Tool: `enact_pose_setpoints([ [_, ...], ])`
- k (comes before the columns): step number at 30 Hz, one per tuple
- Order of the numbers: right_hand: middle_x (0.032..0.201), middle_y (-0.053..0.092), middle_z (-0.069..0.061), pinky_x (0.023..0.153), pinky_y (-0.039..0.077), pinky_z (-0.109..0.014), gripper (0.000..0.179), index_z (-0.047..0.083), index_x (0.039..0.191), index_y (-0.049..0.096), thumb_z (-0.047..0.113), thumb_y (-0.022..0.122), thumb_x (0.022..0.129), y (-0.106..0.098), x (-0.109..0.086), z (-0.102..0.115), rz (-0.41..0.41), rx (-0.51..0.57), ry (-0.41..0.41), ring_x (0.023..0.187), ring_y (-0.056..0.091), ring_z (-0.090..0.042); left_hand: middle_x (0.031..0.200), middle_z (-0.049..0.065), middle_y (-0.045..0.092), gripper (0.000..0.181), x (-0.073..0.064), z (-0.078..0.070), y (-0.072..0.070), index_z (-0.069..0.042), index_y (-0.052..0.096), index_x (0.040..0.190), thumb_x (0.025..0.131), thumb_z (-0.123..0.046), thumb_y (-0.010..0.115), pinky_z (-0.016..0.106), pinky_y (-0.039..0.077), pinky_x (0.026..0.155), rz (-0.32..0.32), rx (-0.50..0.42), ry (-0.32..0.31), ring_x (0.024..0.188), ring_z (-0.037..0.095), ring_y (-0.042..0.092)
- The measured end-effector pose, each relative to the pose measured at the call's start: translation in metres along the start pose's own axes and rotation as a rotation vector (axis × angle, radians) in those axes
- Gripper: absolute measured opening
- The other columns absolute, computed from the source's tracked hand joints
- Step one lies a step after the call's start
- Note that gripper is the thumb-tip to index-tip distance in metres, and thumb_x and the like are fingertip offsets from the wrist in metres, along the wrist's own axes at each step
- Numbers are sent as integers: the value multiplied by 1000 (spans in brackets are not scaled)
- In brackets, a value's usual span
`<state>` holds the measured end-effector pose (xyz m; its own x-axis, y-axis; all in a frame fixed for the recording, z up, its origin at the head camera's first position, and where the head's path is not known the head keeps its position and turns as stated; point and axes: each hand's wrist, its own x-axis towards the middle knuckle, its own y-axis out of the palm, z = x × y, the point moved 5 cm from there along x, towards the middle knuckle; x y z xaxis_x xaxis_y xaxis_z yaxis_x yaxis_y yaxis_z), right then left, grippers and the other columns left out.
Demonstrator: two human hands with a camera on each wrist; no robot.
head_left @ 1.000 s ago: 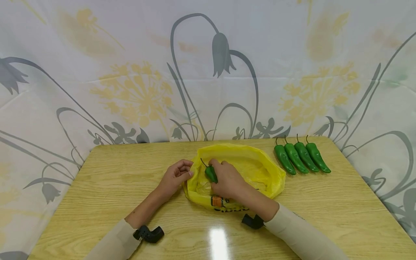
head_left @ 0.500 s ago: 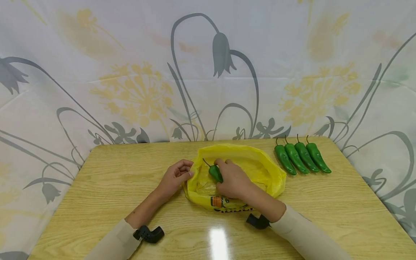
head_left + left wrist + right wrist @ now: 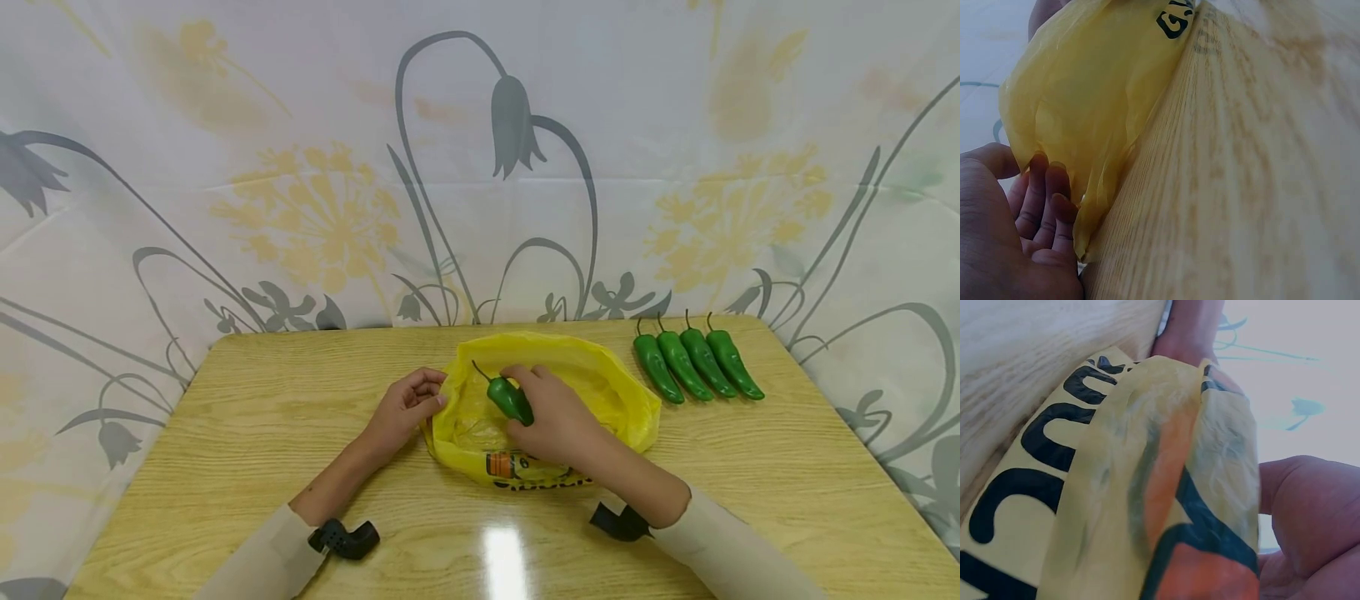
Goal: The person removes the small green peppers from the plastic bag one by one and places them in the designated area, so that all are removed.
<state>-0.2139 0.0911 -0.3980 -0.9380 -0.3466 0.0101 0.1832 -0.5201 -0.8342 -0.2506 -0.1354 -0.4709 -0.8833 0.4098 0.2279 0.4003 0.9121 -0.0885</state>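
Note:
A yellow plastic bag (image 3: 637,421) with dark lettering lies on the table with its mouth spread wide. At the bag's left rim, my left hand (image 3: 401,412) pinches the plastic between thumb and fingers; the left wrist view shows the fingertips on the film (image 3: 1091,94). My right hand (image 3: 558,417) reaches over the bag's opening and grips a green chili pepper (image 3: 508,398), its thin stem pointing up and left. The pepper's lower end is hidden by that hand. In the right wrist view, the bag's printed side (image 3: 1147,487) covers the pepper, leaving part of the right hand (image 3: 1316,519) visible.
Several green chili peppers (image 3: 657,369) lie side by side at the back right of the wooden table (image 3: 300,392), stems toward the wall. A flower-patterned cloth (image 3: 465,167) hangs behind the table. Black wrist cameras (image 3: 348,540) sit on both forearms.
My right hand has shifted right with the pepper still in its grip, and more of the pepper shows. The left hand, the bag and the row of peppers have stayed put.

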Motion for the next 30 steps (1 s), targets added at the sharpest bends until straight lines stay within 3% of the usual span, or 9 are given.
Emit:
enact_pose_setpoints([
  [9,122,63,-14,72,53,-34,63,10,149,59,9,77,89,-11,-12,-6,-63,56,-77,88,58,-20,102,7,65,30,1,-1,0,13,57,131,105,-2,58,23,50,73,-1,-3,3,82,9,60],
  [19,131,63,-15,79,59,-37,64,10,153,56,9,78,93,-27,-28,-15,-119,124,-92,106,64,-28,102,6,65,31,2,-1,0,13,57,131,105,-2,58,23,50,73,-3,7,1,82,8,60],
  [30,124,64,-15,82,59,-40,61,7,151,57,7,77,93,-47,-40,-26,-185,112,-101,98,65,-24,104,12,65,30,0,0,0,12,58,132,105,-3,59,23,51,74,0,17,-7,83,9,60],
])
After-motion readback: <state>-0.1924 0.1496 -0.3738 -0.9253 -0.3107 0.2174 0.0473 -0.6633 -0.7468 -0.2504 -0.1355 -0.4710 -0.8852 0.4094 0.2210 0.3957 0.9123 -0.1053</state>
